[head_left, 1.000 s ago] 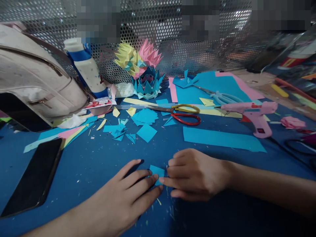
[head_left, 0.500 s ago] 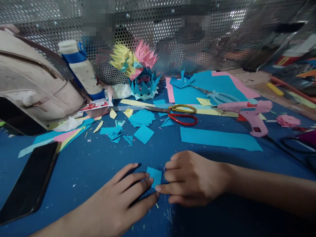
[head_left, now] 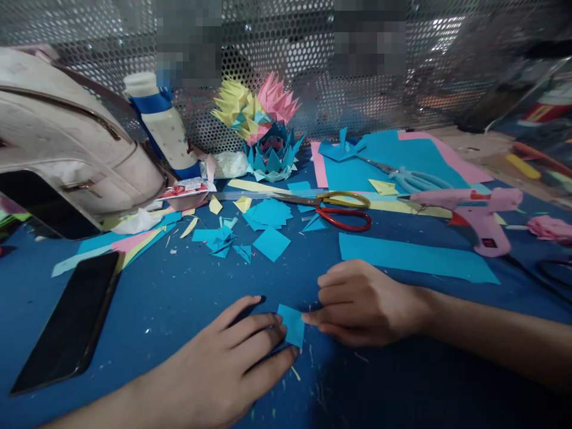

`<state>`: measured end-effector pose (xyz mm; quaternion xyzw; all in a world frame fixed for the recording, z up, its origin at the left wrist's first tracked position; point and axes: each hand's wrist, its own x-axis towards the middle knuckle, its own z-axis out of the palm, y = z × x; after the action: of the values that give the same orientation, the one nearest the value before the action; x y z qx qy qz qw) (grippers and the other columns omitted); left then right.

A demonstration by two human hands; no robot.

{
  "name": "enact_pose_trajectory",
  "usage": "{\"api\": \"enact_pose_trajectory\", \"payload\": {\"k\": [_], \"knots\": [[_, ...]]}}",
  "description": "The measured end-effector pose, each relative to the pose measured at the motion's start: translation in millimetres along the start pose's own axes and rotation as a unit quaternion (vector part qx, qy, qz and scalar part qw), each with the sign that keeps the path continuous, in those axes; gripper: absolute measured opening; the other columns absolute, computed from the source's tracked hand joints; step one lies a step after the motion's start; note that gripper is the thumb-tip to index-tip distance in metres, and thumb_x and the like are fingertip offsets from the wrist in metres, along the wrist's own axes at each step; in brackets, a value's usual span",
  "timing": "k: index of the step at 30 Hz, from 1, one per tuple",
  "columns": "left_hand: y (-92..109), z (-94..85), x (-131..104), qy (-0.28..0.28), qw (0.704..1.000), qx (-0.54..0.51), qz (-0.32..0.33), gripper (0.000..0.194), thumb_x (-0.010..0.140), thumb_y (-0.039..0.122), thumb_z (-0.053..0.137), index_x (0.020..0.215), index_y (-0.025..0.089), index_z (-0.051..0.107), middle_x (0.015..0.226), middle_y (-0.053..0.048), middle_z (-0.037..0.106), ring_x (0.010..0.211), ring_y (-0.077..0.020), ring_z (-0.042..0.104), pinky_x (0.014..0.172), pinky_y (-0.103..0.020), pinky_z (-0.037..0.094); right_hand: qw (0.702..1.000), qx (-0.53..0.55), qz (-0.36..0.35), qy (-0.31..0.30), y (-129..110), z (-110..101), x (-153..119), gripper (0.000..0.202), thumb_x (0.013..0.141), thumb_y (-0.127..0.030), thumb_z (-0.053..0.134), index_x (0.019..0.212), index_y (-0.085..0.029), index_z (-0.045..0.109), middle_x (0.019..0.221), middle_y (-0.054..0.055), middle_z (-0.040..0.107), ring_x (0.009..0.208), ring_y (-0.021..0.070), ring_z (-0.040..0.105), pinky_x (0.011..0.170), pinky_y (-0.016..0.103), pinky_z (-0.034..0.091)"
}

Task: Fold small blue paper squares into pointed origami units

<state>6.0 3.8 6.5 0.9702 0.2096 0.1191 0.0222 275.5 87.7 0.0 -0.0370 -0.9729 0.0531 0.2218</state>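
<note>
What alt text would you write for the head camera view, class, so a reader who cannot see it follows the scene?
Two bare hands, left hand and right hand, press a small blue paper piece flat on a blue table. Behind lie cut blue squares, scissors, a pink glue gun, a paper flower and a black phone.

Dim, bluish light on my table (head_left: 170, 298); glare sparkles off the perforated metal screen (head_left: 402, 71) behind. Edges bow and blur, my forearms darken toward the bottom corners.
</note>
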Motion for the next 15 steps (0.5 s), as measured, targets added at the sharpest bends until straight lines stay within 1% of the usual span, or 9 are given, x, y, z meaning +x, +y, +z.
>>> {"api": "enact_pose_trajectory", "payload": {"k": [2, 4, 8, 12, 15], "knots": [[0, -0.1, -2, -0.016, 1.0, -0.007, 0.0, 0.038, 0.104, 0.019, 0.034, 0.136, 0.013, 0.054, 0.126, -0.009, 0.062, 0.123, -0.0239, 0.052, 0.12, -0.05, 0.025, 1.0, -0.012, -0.007, -0.002, 0, 0, -1, 0.024, 0.102, -0.026, 0.043, 0.101, -0.017, 0.065, 0.062, -0.002, 0.055, 0.057, 0.0138, 0.046, 0.054, 0.032, 0.029], [0, 0.3, -5, -0.027, 1.0, -0.011, 0.001, 0.039, 0.103, 0.02, 0.036, 0.137, 0.013, 0.052, 0.13, -0.011, 0.059, 0.126, -0.0255, 0.05, 0.119, -0.052, 0.027, 0.999, -0.027, -0.028, -0.005, 0, 1, -1, 0.024, 0.103, -0.029, 0.043, 0.107, -0.016, 0.063, 0.066, -0.002, 0.058, 0.06, 0.0138, 0.049, 0.054, 0.032, 0.031], [3, 3.1, -9, -0.034, 0.999, -0.007, 0.007, 0.038, 0.102, 0.018, 0.035, 0.136, 0.01, 0.052, 0.133, -0.012, 0.058, 0.128, -0.0258, 0.049, 0.119, -0.052, 0.026, 0.995, -0.063, -0.077, -0.016, -5, 1, -2, 0.028, 0.103, -0.031, 0.043, 0.119, -0.013, 0.058, 0.07, -0.001, 0.06, 0.065, 0.0141, 0.054, 0.055, 0.032, 0.033], [1, 3.4, -3, -0.01, 1.0, 0.004, 0.011, 0.036, 0.103, 0.017, 0.034, 0.131, 0.009, 0.055, 0.13, -0.013, 0.06, 0.125, -0.0256, 0.052, 0.118, -0.053, 0.029, 0.992, -0.091, -0.086, -0.027, -9, 2, -2, 0.028, 0.103, -0.031, 0.042, 0.12, -0.014, 0.058, 0.066, -0.002, 0.057, 0.062, 0.0137, 0.053, 0.052, 0.033, 0.029], [-1, 2.9, 0, 0.033, 0.999, 0.017, 0.018, 0.035, 0.104, 0.016, 0.033, 0.126, 0.008, 0.059, 0.126, -0.013, 0.063, 0.12, -0.0247, 0.056, 0.116, -0.052, 0.032, 0.993, -0.099, -0.053, -0.028, -10, 4, -2, 0.028, 0.103, -0.035, 0.042, 0.114, -0.018, 0.062, 0.065, -0.003, 0.055, 0.056, 0.0126, 0.047, 0.051, 0.032, 0.026]]}}
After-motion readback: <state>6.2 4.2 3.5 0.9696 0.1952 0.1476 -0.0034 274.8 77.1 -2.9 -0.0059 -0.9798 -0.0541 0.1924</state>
